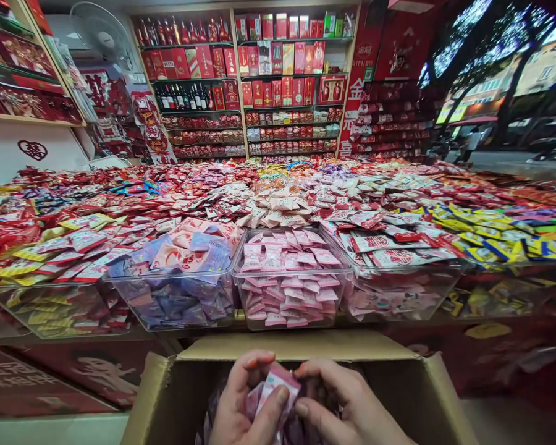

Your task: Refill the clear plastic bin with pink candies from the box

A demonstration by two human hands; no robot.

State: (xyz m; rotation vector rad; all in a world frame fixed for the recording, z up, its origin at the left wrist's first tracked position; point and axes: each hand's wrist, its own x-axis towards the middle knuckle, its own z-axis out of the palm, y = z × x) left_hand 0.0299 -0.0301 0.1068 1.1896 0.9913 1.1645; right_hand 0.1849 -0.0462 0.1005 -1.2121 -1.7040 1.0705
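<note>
My left hand (248,402) holds a small pink and white candy packet (278,382) between its thumb and curled fingers. From the other side, my right hand (345,402) has its bent thumb and forefinger at the packet's right edge. Both hands are over an open cardboard box (296,347). Below them in the box lie purplish-pink packets (213,411), largely hidden by the hands. Just beyond the box stands a clear plastic bin (291,272) filled with similar pink packets (301,290).
Left of that bin is a clear bin of lilac and pink packets (180,303); to its right, one with red and white packets (389,247). Heaps of wrapped sweets (278,204) spread behind. Shelves (241,80) of bottles and red boxes line the back; a fan (102,37) stands left.
</note>
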